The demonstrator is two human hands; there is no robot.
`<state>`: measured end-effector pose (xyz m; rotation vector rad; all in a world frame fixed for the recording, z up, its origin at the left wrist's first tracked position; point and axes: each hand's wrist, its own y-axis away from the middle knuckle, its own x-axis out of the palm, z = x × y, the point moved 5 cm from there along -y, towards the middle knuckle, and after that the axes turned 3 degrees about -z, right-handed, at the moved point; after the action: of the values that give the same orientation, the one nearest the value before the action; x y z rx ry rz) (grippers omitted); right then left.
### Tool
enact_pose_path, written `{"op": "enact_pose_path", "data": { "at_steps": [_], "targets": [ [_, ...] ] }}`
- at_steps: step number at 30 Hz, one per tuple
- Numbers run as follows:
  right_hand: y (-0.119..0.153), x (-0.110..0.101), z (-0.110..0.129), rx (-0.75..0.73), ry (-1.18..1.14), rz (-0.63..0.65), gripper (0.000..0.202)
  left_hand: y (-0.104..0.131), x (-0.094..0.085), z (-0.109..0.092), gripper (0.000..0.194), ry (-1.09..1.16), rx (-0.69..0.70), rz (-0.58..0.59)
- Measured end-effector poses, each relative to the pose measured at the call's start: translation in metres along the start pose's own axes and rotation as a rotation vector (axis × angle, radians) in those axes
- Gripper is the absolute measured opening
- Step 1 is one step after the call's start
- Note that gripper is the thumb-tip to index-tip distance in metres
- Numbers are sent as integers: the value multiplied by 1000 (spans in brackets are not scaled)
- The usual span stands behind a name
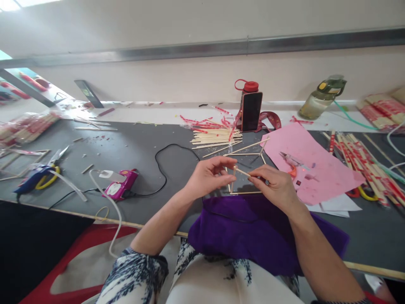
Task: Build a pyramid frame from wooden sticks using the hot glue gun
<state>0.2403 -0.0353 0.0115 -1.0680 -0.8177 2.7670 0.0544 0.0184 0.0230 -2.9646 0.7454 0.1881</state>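
Note:
My right hand (274, 181) pinches a thin wooden chopstick (243, 172) between thumb and fingers, holding it tilted over the table. At the chopstick's far end, my left hand (215, 175) has thumb and fingers closed around the spot where it meets a short upright stick (233, 182). Behind and below both hands is a frame of glued-looking chopsticks (247, 193), partly hidden by my fingers. Purple cloth (247, 236) covers my lap and the table edge under my forearms.
Beyond the hands lie a pile of chopsticks (215, 137) and torn red wrappers. A phone (252, 112) leans on a red-capped bottle (251, 86). Pink paper (316, 169) holds pliers (289, 159). Leftward are scissors (58, 156), a blue glue gun (33, 179) and a magenta power box (122, 183) with cables.

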Motion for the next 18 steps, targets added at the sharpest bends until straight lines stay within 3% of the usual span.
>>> {"op": "enact_pose_path", "data": {
  "at_steps": [7,18],
  "targets": [
    [0,-2,-1,-26,-5,-2,10,0,14,6,31,98,-196,-45],
    [-11,-9,19,-169,128,-97,13,1,16,7,24,52,-149,-50]
  ]
}}
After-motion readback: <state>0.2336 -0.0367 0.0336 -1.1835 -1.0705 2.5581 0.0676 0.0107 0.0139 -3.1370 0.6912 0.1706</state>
